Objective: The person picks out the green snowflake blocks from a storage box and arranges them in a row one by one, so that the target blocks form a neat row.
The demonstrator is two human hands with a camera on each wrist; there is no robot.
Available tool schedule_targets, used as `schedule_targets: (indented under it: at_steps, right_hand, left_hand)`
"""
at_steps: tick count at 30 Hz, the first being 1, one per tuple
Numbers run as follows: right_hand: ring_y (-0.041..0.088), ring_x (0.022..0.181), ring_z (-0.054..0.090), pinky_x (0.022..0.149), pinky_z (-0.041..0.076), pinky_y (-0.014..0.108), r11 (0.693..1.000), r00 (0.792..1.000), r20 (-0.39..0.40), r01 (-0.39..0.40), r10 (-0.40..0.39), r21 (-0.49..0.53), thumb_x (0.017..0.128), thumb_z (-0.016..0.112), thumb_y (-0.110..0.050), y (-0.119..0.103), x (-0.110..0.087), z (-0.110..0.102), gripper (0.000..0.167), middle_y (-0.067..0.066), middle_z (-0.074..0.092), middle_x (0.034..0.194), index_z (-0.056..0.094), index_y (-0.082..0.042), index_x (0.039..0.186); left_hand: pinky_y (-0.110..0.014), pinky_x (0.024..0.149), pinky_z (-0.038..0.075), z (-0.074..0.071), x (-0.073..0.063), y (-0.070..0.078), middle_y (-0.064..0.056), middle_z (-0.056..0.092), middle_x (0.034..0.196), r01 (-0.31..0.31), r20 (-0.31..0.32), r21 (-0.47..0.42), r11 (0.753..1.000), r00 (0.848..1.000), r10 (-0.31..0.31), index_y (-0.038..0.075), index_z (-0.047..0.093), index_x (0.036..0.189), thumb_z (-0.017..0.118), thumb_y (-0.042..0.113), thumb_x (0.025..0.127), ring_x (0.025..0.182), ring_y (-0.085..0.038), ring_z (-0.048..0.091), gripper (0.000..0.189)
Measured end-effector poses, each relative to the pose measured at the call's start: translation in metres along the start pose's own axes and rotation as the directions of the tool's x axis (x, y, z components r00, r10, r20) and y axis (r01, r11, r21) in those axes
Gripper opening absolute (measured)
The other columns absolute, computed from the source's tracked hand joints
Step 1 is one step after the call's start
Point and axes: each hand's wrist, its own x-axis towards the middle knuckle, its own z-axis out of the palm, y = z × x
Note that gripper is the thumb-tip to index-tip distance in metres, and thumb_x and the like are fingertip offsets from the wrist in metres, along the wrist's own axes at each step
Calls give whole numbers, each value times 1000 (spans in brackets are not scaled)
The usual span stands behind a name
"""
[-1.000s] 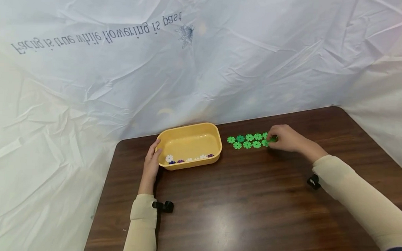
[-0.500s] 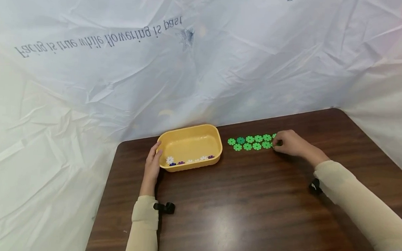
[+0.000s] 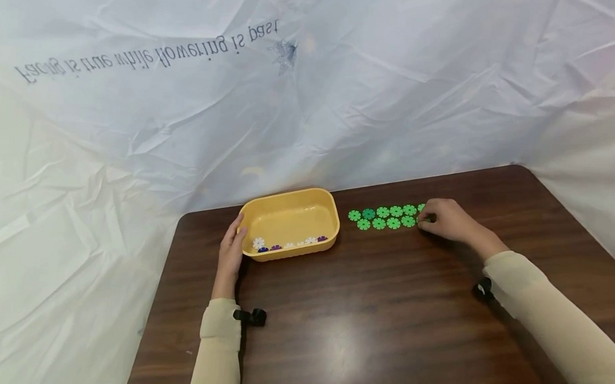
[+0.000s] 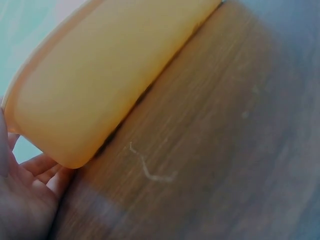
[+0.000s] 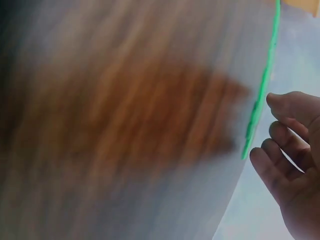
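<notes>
My right hand is at the right end of two rows of flat green snowflake discs, laid on the table. Its bent fingertips reach down at the end discs and partly hide them. In the right wrist view the discs show edge-on as a thin green line beside the loosely bent fingers; no disc is visibly pinched. My left hand holds the left end of a yellow plastic basin, thumb over the rim and fingers against the outer wall. Several white and purple-blue snowflake discs lie inside the basin.
The brown wooden table reaches back to a hanging white sheet printed with lettering. One darker green disc sits among the brighter ones. Each wrist bears a black strap mount.
My right hand has shifted slightly right along the rows, uncovering more green discs at the end; it has hardly moved in the last half second. The left hand stays on the basin.
</notes>
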Motion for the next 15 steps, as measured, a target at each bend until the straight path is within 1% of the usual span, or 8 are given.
schedule_targets:
  at_steps: [3,6,10,15]
  right_hand:
    - [24,83,66,73,55,47,1000,998,-48,26,-26,6,90,80,0,-5,-2,0,8,5,70,95,81,-4,97]
    - [23,82,66,71,54,45,999,996,-74,43,-42,19,91,80,1,-11,-2,-1,8,4,70,95,81,-5,97]
    - [20,81,65,70,54,42,998,997,-71,43,-40,50,91,81,-2,-17,-2,-4,9,3,72,97,81,-5,99]
    - [20,83,65,70,54,41,997,998,-58,38,-34,74,93,81,-6,-21,-5,-6,11,4,73,100,82,-5,103]
  left_hand:
    - [-42,127,20,0,0,-2,2,34,170,-17,-7,-6,1000,1000,17,20,40,164,49,31,114,159,-19,22,53]
    - [-40,127,20,0,-1,-3,3,33,170,-14,-8,-13,1000,1000,13,21,38,165,48,32,114,159,-18,23,53]
    - [-38,127,18,1,-3,-2,6,30,171,-8,6,-4,1000,1000,8,22,35,166,45,32,115,159,-16,21,53]
    - [-40,128,16,0,-4,-4,6,27,172,-15,20,9,1000,1000,15,19,30,168,43,33,115,160,-16,18,56]
